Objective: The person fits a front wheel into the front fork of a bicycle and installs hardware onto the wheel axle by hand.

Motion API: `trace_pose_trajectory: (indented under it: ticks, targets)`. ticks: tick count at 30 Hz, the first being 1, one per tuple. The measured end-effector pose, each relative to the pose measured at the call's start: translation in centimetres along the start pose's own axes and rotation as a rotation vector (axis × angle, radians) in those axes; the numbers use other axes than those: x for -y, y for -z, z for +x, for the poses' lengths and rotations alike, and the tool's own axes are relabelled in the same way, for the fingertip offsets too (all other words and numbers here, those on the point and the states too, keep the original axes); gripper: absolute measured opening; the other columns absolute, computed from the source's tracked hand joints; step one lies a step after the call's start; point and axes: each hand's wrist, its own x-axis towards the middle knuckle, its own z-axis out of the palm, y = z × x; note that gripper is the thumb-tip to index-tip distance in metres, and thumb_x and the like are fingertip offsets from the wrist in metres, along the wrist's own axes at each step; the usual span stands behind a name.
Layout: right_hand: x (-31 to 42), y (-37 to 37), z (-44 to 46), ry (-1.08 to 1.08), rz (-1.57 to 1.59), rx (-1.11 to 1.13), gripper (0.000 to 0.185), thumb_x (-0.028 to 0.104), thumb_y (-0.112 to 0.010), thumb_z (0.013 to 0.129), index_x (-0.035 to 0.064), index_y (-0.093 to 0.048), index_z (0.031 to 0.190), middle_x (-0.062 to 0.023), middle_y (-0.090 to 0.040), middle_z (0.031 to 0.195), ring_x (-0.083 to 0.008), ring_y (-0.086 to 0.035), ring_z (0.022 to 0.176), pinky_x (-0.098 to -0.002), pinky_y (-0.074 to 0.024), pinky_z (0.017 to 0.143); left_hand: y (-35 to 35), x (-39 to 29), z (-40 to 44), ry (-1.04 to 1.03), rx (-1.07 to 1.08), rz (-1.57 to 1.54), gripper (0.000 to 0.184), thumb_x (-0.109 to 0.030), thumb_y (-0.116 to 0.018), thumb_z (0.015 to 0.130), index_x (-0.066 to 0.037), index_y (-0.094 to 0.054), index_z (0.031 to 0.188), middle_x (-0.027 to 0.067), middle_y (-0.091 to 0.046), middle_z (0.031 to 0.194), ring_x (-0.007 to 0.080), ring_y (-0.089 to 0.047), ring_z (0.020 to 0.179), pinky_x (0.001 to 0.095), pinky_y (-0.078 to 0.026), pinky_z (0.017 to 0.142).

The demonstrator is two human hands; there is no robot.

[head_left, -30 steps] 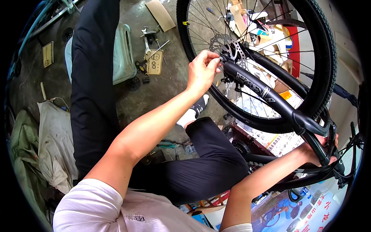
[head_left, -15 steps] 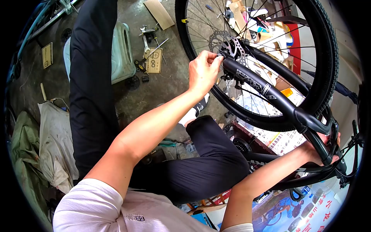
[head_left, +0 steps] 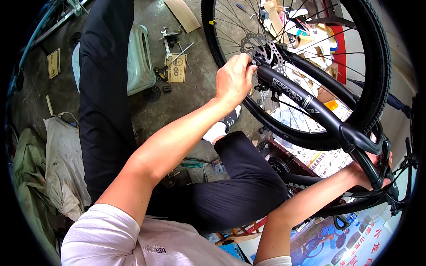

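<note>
My left hand (head_left: 234, 79) is closed at the lower end of the black suspension fork (head_left: 295, 95), beside the wheel hub. Its thumb and fingers are pinched at the axle end; whatever lies between them is hidden. Close to those fingertips is the silver disc brake rotor (head_left: 276, 60), mounted on the spoked front wheel (head_left: 375, 66). At the far right, my right hand (head_left: 366, 173) wraps around the fork near its crown. The fork tubes cover part of this hand, though some fingertips show beyond them.
Wrenches (head_left: 167, 46) and other tools lie on the floor near a cardboard piece (head_left: 178, 71). A pale green plastic stool (head_left: 141, 62) stands beside my leg. Behind the wheel are piled papers and boxes (head_left: 306, 40). Cloths (head_left: 64, 164) hang at left.
My left hand has turned slightly at the axle end, its fingers rolling up and over while the thumb shifts a little. My right hand stays on the fork.
</note>
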Motion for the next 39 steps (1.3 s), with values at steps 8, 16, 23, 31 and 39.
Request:
trace_pose_trajectory:
  ticks: [8, 16, 23, 31, 39]
  targets:
    - [0.2, 0.8, 0.7, -0.014, -0.028, 0.015, 0.063, 0.054, -0.063, 0.080, -0.0025, -0.070, 0.108, -0.0147, -0.069, 0.113, -0.0306, -0.064, 0.111, -0.0521, -0.0426, 0.106, 0.5, 0.6, 0.2, -0.174, 0.046, 0.127, 0.015, -0.010, -0.070, 0.083, -0.004, -0.061, 0.093, 0.0132, -0.064, 0.088, 0.0337, -0.065, 0.082, 0.0414, -0.052, 0.071]
    - [0.3, 0.7, 0.6, -0.023, -0.036, -0.001, 0.064, 0.054, -0.064, 0.079, -0.0024, -0.069, 0.109, -0.0148, -0.069, 0.114, -0.0308, -0.064, 0.112, -0.0530, -0.0424, 0.106, 0.0, 0.5, 0.4, 0.048, 0.088, 0.099, 0.031, -0.032, -0.063, 0.093, -0.002, -0.062, 0.083, 0.0169, -0.065, 0.074, 0.0388, -0.064, 0.070, 0.0453, -0.051, 0.066]
    - [0.2, 0.7, 0.7, -0.027, -0.005, 0.002, 0.065, 0.054, -0.061, 0.082, -0.0042, -0.068, 0.109, -0.0167, -0.068, 0.114, -0.0318, -0.063, 0.113, -0.0521, -0.0411, 0.108, -0.4, 0.4, 1.5, 0.457, 0.289, -0.059, 0.050, -0.044, -0.051, 0.099, -0.003, -0.062, 0.074, 0.0106, -0.061, 0.062, 0.0265, -0.062, 0.056, 0.0386, -0.047, 0.056]
    - [0.3, 0.9, 0.8, -0.019, -0.026, 0.084, 0.065, 0.054, -0.058, 0.085, -0.0050, -0.068, 0.110, -0.0176, -0.068, 0.114, -0.0320, -0.062, 0.114, -0.0510, -0.0396, 0.109, 0.1, -0.1, 1.8, 0.767, 0.427, -0.463, 0.051, -0.046, -0.046, 0.100, -0.005, -0.062, 0.075, 0.0012, -0.057, 0.061, 0.0116, -0.054, 0.052, 0.0290, -0.044, 0.052]
    - [0.2, 0.6, 0.6, -0.007, -0.028, 0.082, 0.063, 0.052, -0.060, 0.085, -0.0056, -0.068, 0.108, -0.0176, -0.069, 0.111, -0.0318, -0.063, 0.112, -0.0506, -0.0400, 0.109, 0.9, -0.8, 2.6, 1.052, 0.473, -0.700, 0.052, -0.044, -0.045, 0.102, -0.006, -0.061, 0.071, 0.0003, -0.057, 0.059, 0.0116, -0.054, 0.052, 0.0286, -0.043, 0.050]
